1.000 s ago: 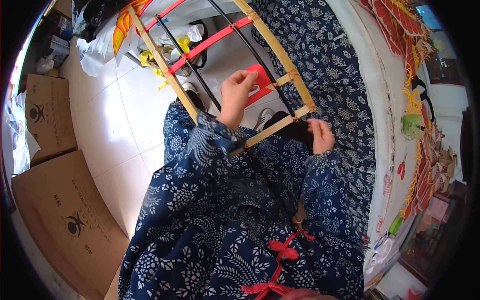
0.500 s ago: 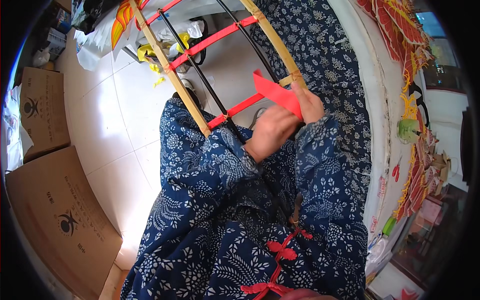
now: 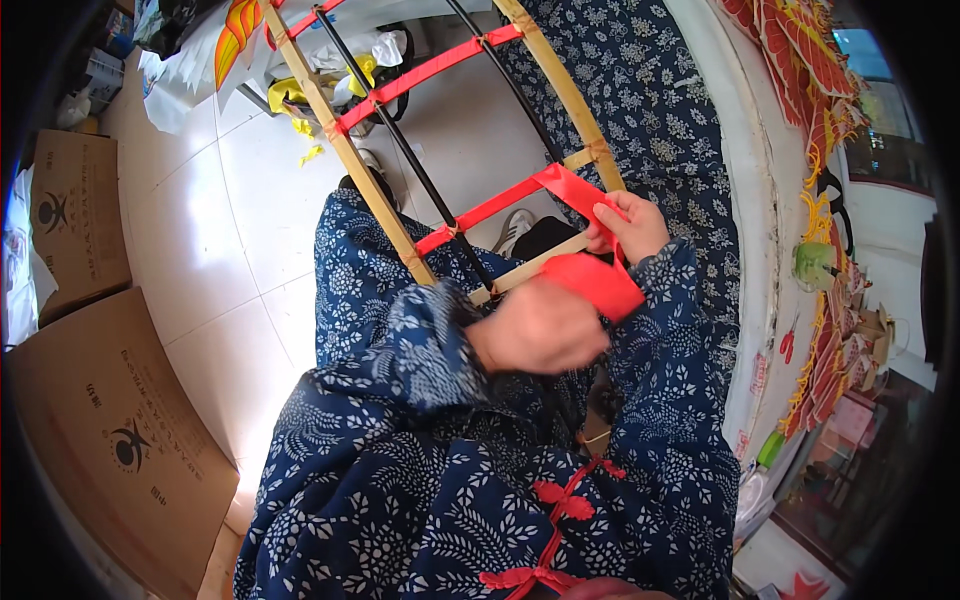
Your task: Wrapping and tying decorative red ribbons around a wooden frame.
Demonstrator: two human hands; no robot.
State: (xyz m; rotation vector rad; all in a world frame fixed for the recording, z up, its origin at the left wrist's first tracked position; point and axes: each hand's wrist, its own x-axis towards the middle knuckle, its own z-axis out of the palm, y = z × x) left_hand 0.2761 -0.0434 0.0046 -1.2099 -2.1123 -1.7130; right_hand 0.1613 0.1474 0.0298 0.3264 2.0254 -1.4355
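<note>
A ladder-like frame [image 3: 375, 185] of pale bamboo strips and black rods extends away from my lap. Red ribbon covers several of its crossbars, while the nearest crossbar [image 3: 545, 262] shows bare bamboo. My right hand [image 3: 635, 228] pinches the red ribbon [image 3: 578, 192] at the frame's right side rail, close to its near end. From there the ribbon bends down into a wide loose length [image 3: 597, 287]. My left hand [image 3: 540, 328], blurred by motion, is closed in a fist at that loose length, below the nearest crossbar; its fingertips are hidden.
Cardboard boxes [image 3: 120, 430] stand on the tiled floor at left. Yellow and white scraps [image 3: 370, 70] lie beyond the frame. At right, a pale work surface holds a green jar [image 3: 815, 266], red scissors [image 3: 788, 345] and red-and-yellow decorated pieces [image 3: 830, 375].
My left hand has moved down toward me, drawing the ribbon out. My right hand has shifted slightly down and right, now pinching the ribbon; the nearest bare crossbar has come into sight.
</note>
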